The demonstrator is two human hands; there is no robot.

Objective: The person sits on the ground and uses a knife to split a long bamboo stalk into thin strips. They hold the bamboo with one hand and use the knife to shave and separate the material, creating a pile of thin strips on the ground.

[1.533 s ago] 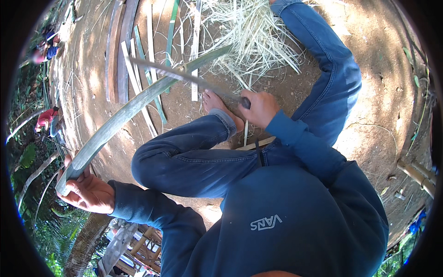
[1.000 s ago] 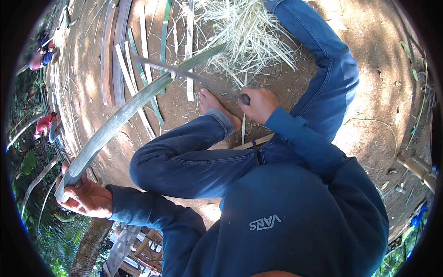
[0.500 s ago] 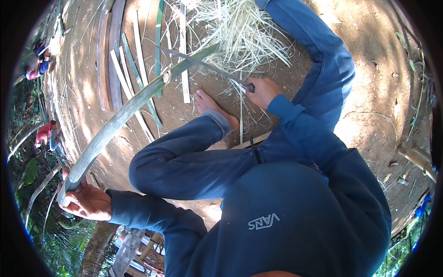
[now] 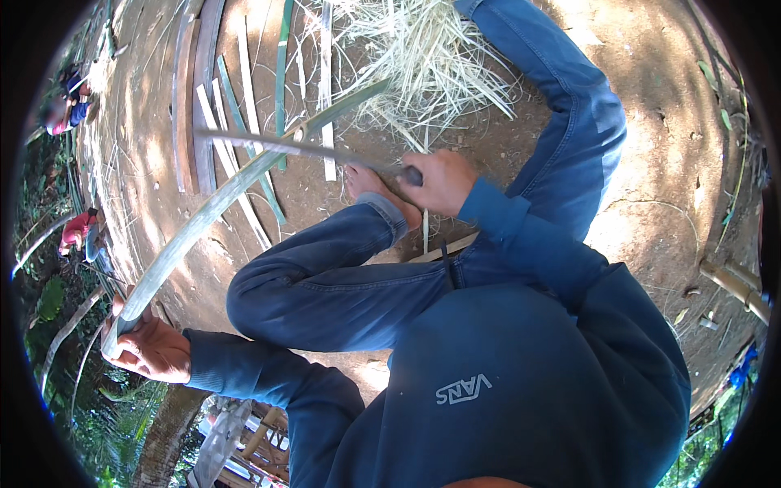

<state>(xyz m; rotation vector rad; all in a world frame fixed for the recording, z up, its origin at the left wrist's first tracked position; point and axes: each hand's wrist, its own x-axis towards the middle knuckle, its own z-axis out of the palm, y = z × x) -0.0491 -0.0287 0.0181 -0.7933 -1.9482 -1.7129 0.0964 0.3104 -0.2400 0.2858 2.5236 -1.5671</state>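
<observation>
Long green bamboo strip [image 4: 220, 203]: smooth skin, looking a bit shiny in sun. Knife blade [image 4: 285, 145]: grey metal, dull, showing little shine. Pile of shavings [image 4: 431, 57]: dry, pale, stringy, looking like straw. Split slats [image 4: 236, 89] lying on ground: bare wood, matt. Ground [image 4: 651, 122]: brown dirt, rough, cracking. Sleeves and trousers [image 4: 342, 276]: soft blue cloth, matt.

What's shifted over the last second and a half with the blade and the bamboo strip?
The right hand has slid the long knife a little further up along the bamboo strip, toward the pile of shavings. The left hand still grips the strip's near end. Split slats on the ground lie as before.
</observation>
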